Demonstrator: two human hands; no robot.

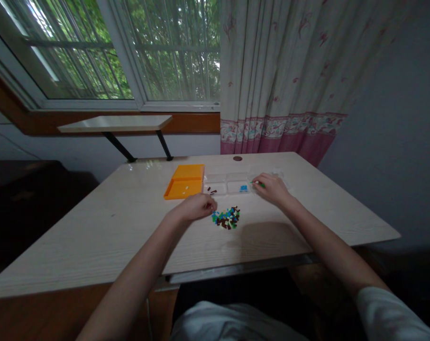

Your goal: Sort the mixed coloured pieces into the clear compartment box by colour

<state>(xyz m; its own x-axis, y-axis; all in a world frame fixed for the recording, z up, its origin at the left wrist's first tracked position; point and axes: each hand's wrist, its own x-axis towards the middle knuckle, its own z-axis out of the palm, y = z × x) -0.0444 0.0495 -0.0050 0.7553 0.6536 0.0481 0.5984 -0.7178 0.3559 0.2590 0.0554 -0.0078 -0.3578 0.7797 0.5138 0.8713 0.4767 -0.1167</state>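
A heap of small coloured pieces (226,218), in blue, green, brown and pale yellow, lies on the table. My left hand (199,206) is at the heap's left edge with its fingers curled together; whether anything is between them cannot be made out. Over the right part of a row of clear plastic compartments (226,179), my right hand (269,185) pinches a small green piece (252,183). Blue pieces (243,188) lie in one compartment, and a few brown pieces (212,191) in the one to its left. My right hand hides part of the compartments beyond.
An orange open case (184,184) stands left of the clear compartments, with a few pale pieces in it. Behind are a raised white shelf (118,124) on black brackets and a round brown grommet (238,158) in the tabletop (136,227). A curtain (271,94) hangs at the back.
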